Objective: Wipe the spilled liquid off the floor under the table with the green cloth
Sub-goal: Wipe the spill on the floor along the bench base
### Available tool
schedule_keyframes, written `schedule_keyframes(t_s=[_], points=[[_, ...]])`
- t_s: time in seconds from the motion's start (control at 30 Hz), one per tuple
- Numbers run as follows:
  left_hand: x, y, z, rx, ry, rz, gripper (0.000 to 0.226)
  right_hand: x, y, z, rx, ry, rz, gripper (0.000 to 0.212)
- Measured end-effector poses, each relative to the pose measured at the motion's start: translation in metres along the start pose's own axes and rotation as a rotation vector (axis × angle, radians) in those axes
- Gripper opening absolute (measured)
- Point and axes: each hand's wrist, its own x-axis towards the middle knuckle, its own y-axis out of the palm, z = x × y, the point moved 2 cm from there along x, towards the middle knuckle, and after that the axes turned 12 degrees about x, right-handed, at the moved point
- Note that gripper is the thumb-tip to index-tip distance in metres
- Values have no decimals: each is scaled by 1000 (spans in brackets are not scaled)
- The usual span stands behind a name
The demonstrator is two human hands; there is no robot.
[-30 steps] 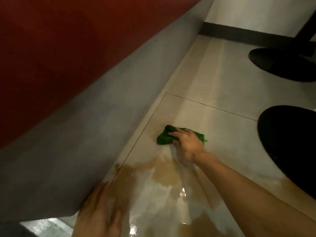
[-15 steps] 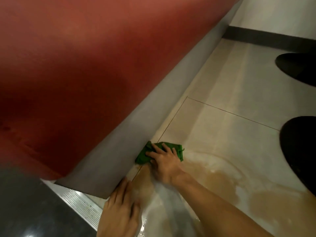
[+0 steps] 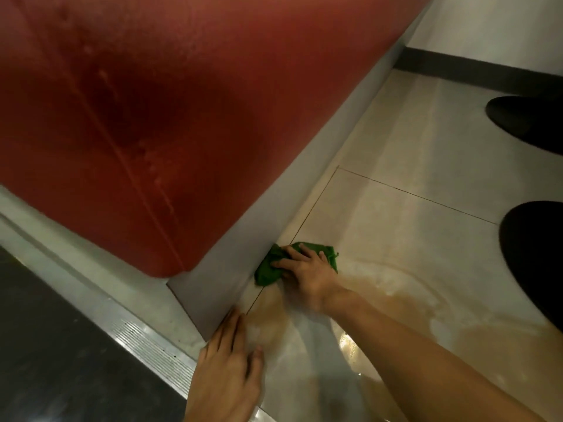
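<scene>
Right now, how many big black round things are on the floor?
2. One black round base sits at the far right near the wall; the other is closer, at the right edge past the brown spill. Both are cut off, so more may be hidden.

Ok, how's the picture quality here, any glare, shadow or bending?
Head view: dim, warm light; a bright glint on the wet floor beside the right forearm; a dark shadow patch across the red seat; straight edges bow from the wide lens; the left hand looks slightly soft.
</scene>
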Motion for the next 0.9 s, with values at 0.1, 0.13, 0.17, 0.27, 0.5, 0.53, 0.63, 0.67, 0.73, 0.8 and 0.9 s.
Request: schedule_keyframes(t_s=[0.1,0.13,0.17,0.27,0.5,0.53,0.63,0.67,0.73,0.8,0.9], points=[[-2,-1,4,3,22,-16,66,-21,12,8,-32,-83,57,39],[-3,1,5,0,29,-33,68,-29,17,7,-52,-118,83,39],[-5,1,8,-14,37,-50,69,-35,20,5,-74,-154,100,40],[-15,-1,10,-38,60,-54,69,-38,17,-6,-132,-242,128,44],[-38,-2,13,-88,3,-120,59,-23,22,13,7,-15,-16,43],[-39,-1,13,-99,-3,-125,59,-28,28,19,-3,-24,-9,43],[-37,-1,15,-126,-20,-142,57,-51,40,31,-44,-144,32,43],[-36,-2,16,-132,-22,-146,56,-59,43,33,-45,-179,50,45],[-35,-3,17,-150,-18,-136,56,-70,46,32,-59,-227,94,52],[-35,-5,18,-150,-17,-111,57,-73,44,25,-78,-286,133,56],[-35,-5,17,-157,-31,-103,57,-65,33,10,-111,-353,193,52]])
